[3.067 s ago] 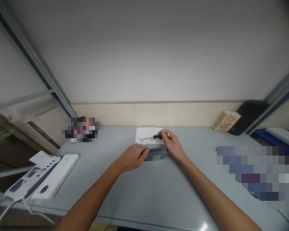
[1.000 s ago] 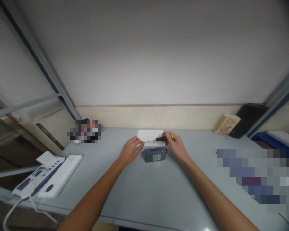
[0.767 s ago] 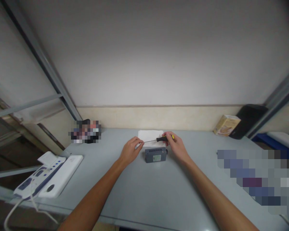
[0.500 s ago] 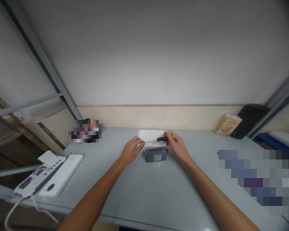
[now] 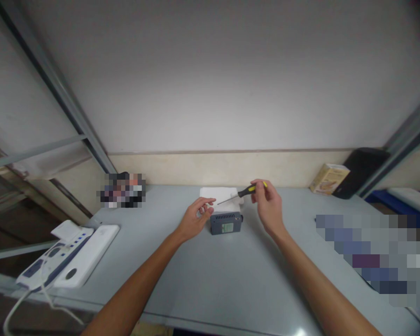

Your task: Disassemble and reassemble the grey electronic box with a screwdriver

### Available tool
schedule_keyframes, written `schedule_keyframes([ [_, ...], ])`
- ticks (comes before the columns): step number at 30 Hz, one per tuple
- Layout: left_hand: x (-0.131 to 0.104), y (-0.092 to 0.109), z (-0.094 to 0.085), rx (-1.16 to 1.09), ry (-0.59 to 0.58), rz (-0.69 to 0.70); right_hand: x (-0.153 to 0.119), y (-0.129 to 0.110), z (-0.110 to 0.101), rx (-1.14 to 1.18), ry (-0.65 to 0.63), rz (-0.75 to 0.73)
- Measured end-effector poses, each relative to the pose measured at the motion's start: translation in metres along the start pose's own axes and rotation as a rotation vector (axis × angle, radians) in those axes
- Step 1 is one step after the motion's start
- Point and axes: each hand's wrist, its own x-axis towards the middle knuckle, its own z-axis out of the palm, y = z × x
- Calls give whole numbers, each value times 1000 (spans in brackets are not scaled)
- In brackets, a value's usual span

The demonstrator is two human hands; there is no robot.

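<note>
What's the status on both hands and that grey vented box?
Right hand: holding black-and-yellow screwdriver. Left hand: fingers apart, near screwdriver tip. Dark-grey rectangular vented box: on table, nothing in front.

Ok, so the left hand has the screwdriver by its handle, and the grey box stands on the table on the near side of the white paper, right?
Not the left hand: the head view shows the right hand gripping the screwdriver by its handle. The grey box does stand on the table, on the near side of the white paper.
</note>
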Motion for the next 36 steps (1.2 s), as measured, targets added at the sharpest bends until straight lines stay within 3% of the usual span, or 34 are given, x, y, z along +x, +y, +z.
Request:
schedule_keyframes([
  [4, -6, 14, 2, -6, -124, 43, 10, -9, -15, -27, 182, -95],
  [7, -10, 21, 6, 6, -184, 76, 15, -11, -24, -23, 218, -114],
  [25, -11, 17, 15, 15, -168, 110, 9, -14, -28, -176, 53, -127],
  [28, -11, 17, 15, 25, -169, 118, 8, -21, -26, -173, -15, -149],
  [36, -10, 20, 17, 55, -204, 170, 6, -40, -27, 85, -408, -97],
])
